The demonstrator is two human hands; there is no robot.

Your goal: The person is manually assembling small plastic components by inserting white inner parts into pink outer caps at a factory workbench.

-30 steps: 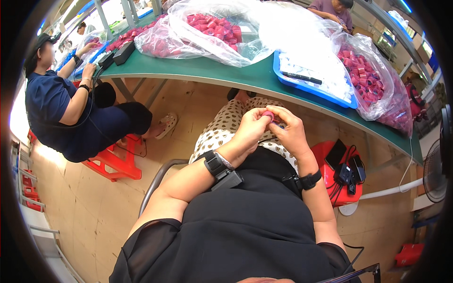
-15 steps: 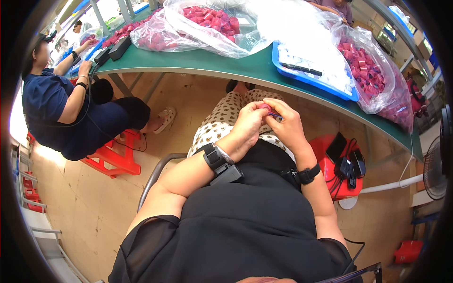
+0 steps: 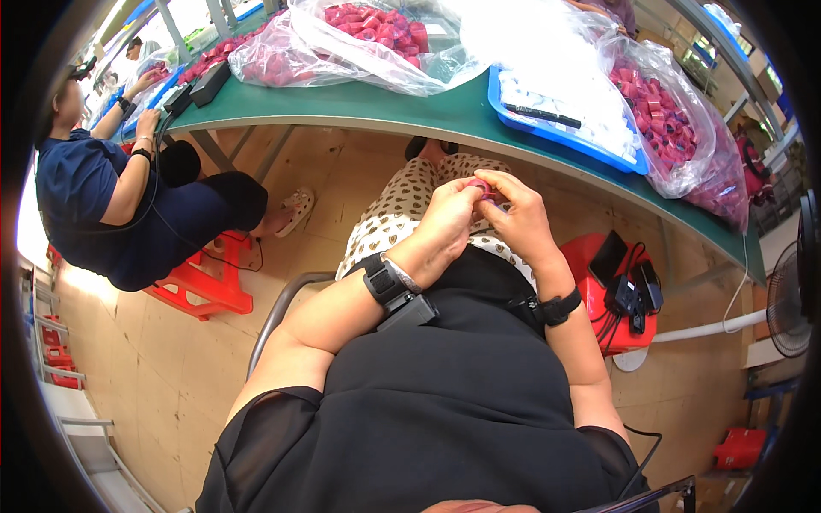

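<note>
Above my lap, just short of the table edge, both hands meet around a small dark-red, round piece (image 3: 482, 187). My left hand (image 3: 448, 224) pinches it from the left between thumb and fingers. From the other side, my right hand (image 3: 520, 221) has its fingertips closed on the same piece, index finger over its top. The fingers cover much of it, so its exact kind cannot be made out. It resembles the red, roll-like pieces in a clear plastic bag (image 3: 708, 162) on the table at the right.
On the green table (image 3: 376, 114) are a blue tray (image 3: 564, 137) of white items with a black pen (image 3: 542, 115) and another bag of red pieces (image 3: 376, 30). A red stool (image 3: 581, 256) holding black devices and a fan (image 3: 791, 291) stand right. A co-worker (image 3: 111, 188) sits left.
My fingers have shifted slightly around the red piece, and more of its round side shows between them. Both hands stay in nearly the same place. The whole view has moved a little.
</note>
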